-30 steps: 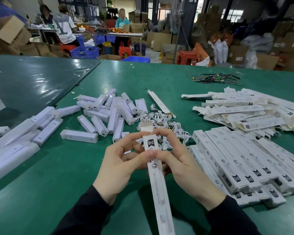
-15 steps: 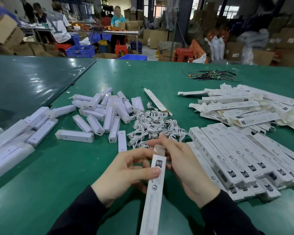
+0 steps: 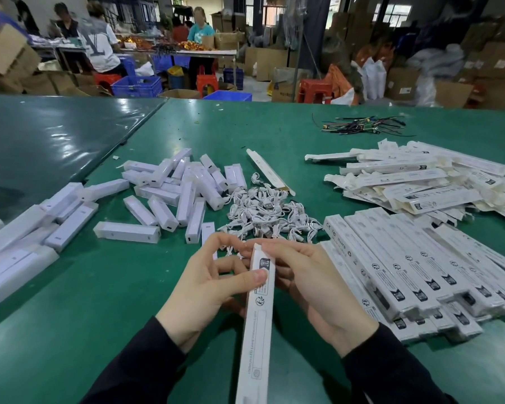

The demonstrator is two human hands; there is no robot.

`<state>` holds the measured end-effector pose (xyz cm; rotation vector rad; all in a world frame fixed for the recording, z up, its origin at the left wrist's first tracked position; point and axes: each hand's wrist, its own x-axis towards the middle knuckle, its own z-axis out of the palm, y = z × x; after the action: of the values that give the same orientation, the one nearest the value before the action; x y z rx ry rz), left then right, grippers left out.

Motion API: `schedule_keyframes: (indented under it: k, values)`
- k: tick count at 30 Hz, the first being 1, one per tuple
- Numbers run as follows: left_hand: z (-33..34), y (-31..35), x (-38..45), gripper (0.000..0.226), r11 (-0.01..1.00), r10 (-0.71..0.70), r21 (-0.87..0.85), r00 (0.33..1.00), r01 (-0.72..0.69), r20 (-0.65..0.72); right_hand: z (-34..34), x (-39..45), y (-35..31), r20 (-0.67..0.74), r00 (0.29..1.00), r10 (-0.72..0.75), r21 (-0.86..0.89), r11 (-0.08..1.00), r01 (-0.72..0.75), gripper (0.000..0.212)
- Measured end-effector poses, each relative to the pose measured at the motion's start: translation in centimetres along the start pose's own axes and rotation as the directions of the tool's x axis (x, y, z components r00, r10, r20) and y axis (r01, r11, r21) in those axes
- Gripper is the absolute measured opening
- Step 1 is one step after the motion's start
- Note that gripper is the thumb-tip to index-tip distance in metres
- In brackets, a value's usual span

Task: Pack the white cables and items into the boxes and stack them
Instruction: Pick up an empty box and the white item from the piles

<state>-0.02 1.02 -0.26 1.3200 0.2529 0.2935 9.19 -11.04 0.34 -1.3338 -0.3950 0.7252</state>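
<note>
Between both hands, the long white box [image 3: 257,322] sits gripped: left hand [image 3: 204,290] thumb-pinching, right hand [image 3: 312,290] fingers wrapped.

A single wide-angle head-worn camera looks forward and steeply down over a green table [image 3: 105,301], close enough that both forearms enter from the bottom edge. The near tabletop fills the lower frame; the upper band reaches across to a distant, distortion-curved warehouse floor with stacked cardboard boxes [image 3: 496,59].

Packing workshop/warehouse: green counter [image 3: 274,132], stacked cardboard cartons [image 3: 493,59], blue crates [image 3: 136,86], workers at tables behind.
</note>
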Motion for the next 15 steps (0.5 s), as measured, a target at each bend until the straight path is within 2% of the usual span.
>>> schedule_keyframes:
  k: [5,10,15]
  values:
    - [-0.29,0.07,0.01,0.053,1.000,-0.007,-0.010,1.000,0.007,0.007,-0.17,-0.01,-0.10,0.007,1.000,0.014,0.037,0.999,-0.014,0.019]
    - [-0.39,-0.07,-0.04,0.057,1.000,-0.003,-0.016,0.999,0.003,0.045,-0.60,0.15,-0.22,0.061,0.993,0.100,0.060,0.993,-0.103,0.019]
    - [-0.56,-0.14,0.05,0.052,0.999,0.002,-0.039,0.999,0.000,0.050,-0.54,0.12,-0.21,0.106,0.994,0.034,0.102,0.994,-0.045,0.022]
